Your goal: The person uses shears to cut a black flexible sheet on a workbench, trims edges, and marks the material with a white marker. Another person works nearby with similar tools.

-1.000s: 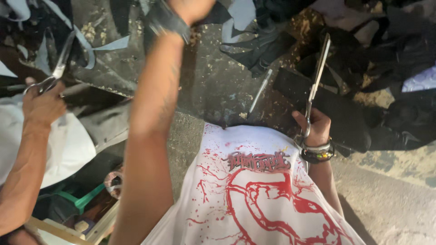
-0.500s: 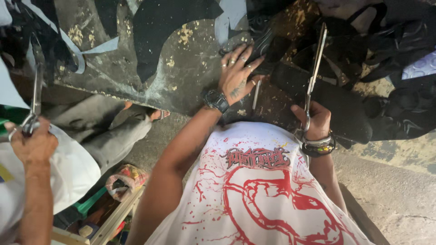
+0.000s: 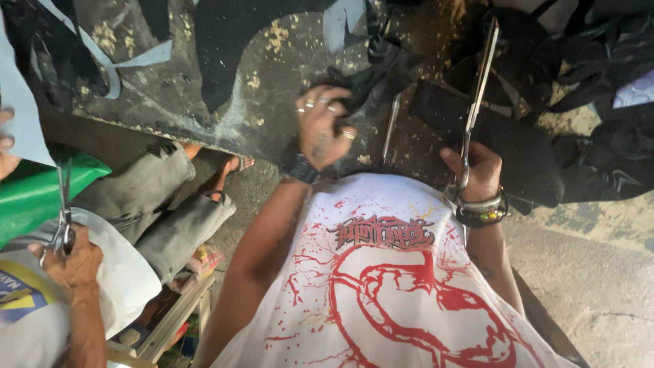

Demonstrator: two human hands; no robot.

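Both hands work at the near edge of a worn, paint-flecked table (image 3: pixel 204 116) whose dark top is pitted and rough. The left hand (image 3: pixel 325 126), ringed on several fingers and with a dark watch at the wrist, is closed over a crumpled piece of black fabric (image 3: pixel 381 68), fingers curled down into the soft, limp cloth and pressing it to the table. The right hand (image 3: pixel 477 170), with a stack of bracelets at the wrist, is clenched around the handles of a pair of long metal scissors (image 3: pixel 477 95). The scissors are slim and shiny; their long axis runs nearly upright in the view, the tips pointing away from the person and slightly to the right, over a flat black piece of material (image 3: pixel 504 150) on the table. Whether the blades are parted cannot be told. A thin metal rod (image 3: pixel 390 129) lies on the table between the two hands, also pointing away. More black scraps and straps (image 3: pixel 599 61) are heaped at the far right.

At the left edge, another person's hand (image 3: pixel 71 259) grips a second pair of scissors (image 3: pixel 63 211), blades pointing up against a green sheet (image 3: pixel 41 191).
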